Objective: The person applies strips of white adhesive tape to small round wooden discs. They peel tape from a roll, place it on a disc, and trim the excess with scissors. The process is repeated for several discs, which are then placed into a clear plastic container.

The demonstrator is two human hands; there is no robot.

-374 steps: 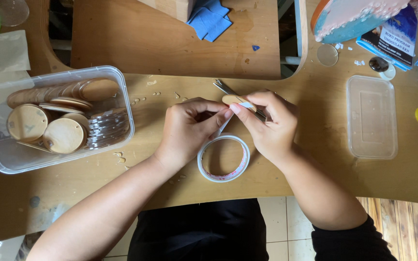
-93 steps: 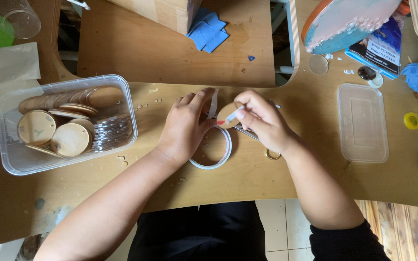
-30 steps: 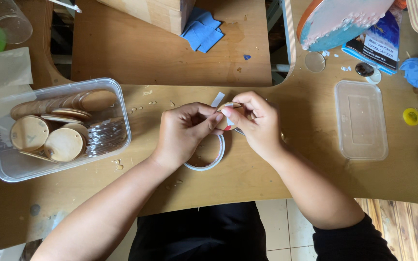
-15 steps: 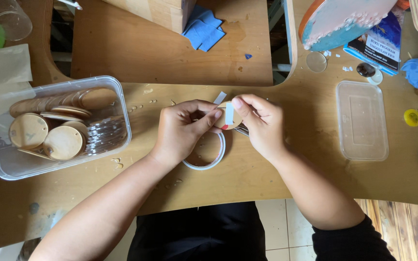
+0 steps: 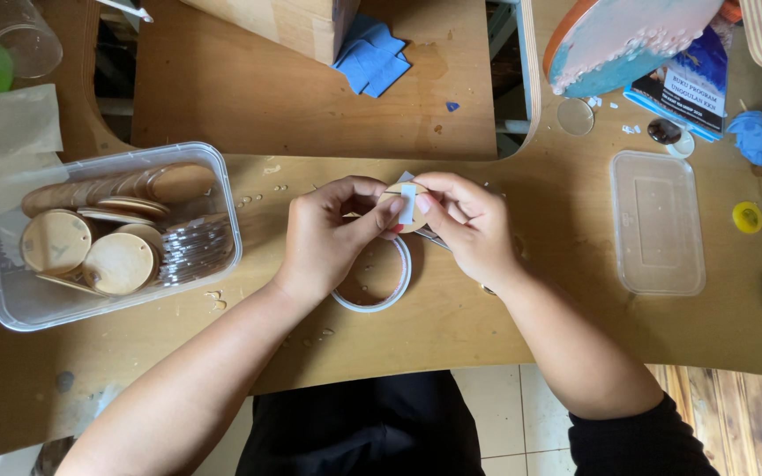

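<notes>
Two hands pinch one small round wooden disc [image 5: 401,208] above the white tape ring [image 5: 372,275] on the bench: left hand [image 5: 332,234] closed on its edge; right hand [image 5: 469,225] presses a white tape strip [image 5: 408,202]; best smoothed centre outward, disc steady.

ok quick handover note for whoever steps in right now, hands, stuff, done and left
Left hand: pinches the round wooden disc from the left.
Right hand: fingertips press a small white tape strip onto the disc.
Tape roll lies flat on the table under the hands.
Clear tub at left holds more wooden discs.
Done: strip is on the disc.
Left: the discs in the tub, it seems.
</notes>
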